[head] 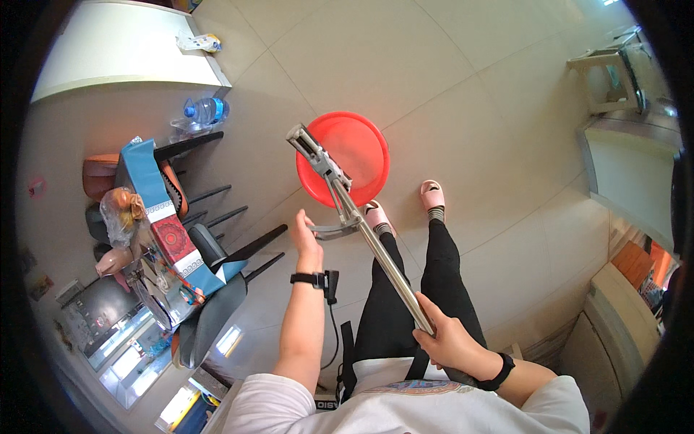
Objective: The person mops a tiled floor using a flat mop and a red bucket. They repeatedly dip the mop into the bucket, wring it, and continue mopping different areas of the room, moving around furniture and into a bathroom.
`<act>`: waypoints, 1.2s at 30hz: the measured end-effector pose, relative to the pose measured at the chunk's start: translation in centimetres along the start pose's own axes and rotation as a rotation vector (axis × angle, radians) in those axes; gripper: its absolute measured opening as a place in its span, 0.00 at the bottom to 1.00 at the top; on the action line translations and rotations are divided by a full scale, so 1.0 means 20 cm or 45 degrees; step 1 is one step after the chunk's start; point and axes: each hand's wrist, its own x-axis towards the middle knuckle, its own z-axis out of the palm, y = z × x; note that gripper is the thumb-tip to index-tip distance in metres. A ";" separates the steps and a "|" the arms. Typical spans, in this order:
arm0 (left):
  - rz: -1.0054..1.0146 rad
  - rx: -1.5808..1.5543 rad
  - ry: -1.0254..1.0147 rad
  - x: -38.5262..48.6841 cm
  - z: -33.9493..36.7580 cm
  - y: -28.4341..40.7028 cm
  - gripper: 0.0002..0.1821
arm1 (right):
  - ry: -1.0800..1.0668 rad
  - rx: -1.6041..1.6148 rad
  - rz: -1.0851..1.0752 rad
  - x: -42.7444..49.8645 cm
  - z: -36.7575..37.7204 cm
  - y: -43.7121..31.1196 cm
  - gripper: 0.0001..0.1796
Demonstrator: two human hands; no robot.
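Observation:
A long-handled squeeze sponge mop (382, 247) slants across the view, its metal pole running from my waist to a red plastic basin (368, 154). The mop head (314, 152) hangs over the basin's left part, with pale rollers or sponge visible. My right hand (450, 336) is wrapped around the pole near its lower end in the picture. My left hand (308, 244) is beside the curved grey lever (333, 232) of the mop; the lever's tip meets the hand by the fingers. Whether those fingers close around it is not clear.
Pink slippers (432, 194) are on my feet beside the basin, on a tiled floor (520, 217). Left stand black chairs (211, 309) and a table with a blue runner (138, 163). A large water bottle (209, 110) stands beyond them. Pale furniture (634, 168) lines the right.

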 end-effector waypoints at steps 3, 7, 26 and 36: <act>-0.049 0.008 0.135 -0.11 -0.06 0.03 0.18 | -0.022 0.035 0.036 0.01 0.00 -0.01 0.37; -0.043 -0.057 0.179 -0.27 -0.08 0.06 0.15 | -0.025 0.002 0.023 0.03 0.00 -0.01 0.36; -0.187 -0.487 -0.077 -0.70 -0.02 0.07 0.06 | 0.022 -0.102 0.034 0.12 0.04 -0.03 0.35; -0.194 -0.493 -0.075 -0.68 -0.04 0.06 0.06 | 0.021 -0.101 0.027 0.14 0.05 -0.02 0.36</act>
